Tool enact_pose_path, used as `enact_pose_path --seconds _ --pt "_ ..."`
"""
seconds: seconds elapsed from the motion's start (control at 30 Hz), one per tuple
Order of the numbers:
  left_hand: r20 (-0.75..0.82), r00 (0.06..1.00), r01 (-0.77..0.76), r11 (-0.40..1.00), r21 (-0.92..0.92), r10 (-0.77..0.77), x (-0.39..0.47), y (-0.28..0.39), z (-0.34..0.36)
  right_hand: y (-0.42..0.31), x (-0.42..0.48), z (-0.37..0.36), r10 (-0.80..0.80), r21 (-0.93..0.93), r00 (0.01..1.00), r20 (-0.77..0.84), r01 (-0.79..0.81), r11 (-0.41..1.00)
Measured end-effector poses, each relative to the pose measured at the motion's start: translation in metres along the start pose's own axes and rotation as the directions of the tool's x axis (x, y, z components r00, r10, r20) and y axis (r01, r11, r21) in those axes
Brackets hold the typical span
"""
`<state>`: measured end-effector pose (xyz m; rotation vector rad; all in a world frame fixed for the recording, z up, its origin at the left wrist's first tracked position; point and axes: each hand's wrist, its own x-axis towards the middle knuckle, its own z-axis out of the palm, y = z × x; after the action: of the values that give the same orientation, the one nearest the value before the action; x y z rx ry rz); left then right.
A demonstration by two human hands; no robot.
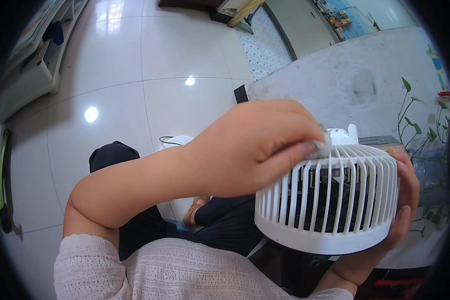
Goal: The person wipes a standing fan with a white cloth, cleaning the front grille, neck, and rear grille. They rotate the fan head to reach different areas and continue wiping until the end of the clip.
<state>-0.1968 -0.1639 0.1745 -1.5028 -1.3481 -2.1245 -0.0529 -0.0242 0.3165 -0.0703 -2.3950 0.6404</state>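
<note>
A white plastic fan grille (333, 202) with curved slats stands tilted in front of my torso, and dark parts show between its slats. My left hand (277, 146) reaches across from the left and pinches a pale, crumpled cloth or tissue (324, 144) against the grille's upper edge. This hand is slightly blurred. My right hand (407, 198) grips the grille's right side, with its fingers partly hidden behind it. Beyond the slats, a white plastic part (343, 135) with a small upright tab sticks up.
A grey-white surface (322, 78) lies behind the fan, with trailing green plants (412, 123) at right. A white round object (180, 140) with a thin cord is partly hidden behind my left forearm. White shelving (33, 82) stands at far left on the tiled floor.
</note>
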Motion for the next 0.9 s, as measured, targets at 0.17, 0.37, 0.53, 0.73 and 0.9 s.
enact_pose_path --seconds 0.17,0.37,0.53,0.73,0.9 --pt "0.069 0.996 -0.060 0.998 0.006 0.060 0.006 0.006 -0.004 0.004 0.004 -0.003 -0.027 -0.050 1.000 -0.005 0.027 0.998" --pt "0.045 0.980 -0.199 0.956 0.218 0.193 -0.001 0.018 -0.006 0.005 0.008 -0.007 -0.041 -0.124 0.998 0.052 0.048 0.991" --pt "-0.040 0.936 -0.330 0.913 0.242 0.349 -0.007 0.020 0.006 0.000 0.010 -0.004 -0.044 -0.130 0.998 0.049 0.050 0.990" --pt "-0.045 0.948 -0.274 0.881 0.387 0.314 -0.034 0.054 0.022 0.001 0.011 -0.008 -0.063 -0.151 0.994 0.085 0.075 0.986" --pt "0.043 0.946 -0.308 0.852 0.424 0.321 -0.022 0.036 -0.002 0.001 0.009 -0.009 -0.099 -0.153 0.989 0.111 0.115 0.981"
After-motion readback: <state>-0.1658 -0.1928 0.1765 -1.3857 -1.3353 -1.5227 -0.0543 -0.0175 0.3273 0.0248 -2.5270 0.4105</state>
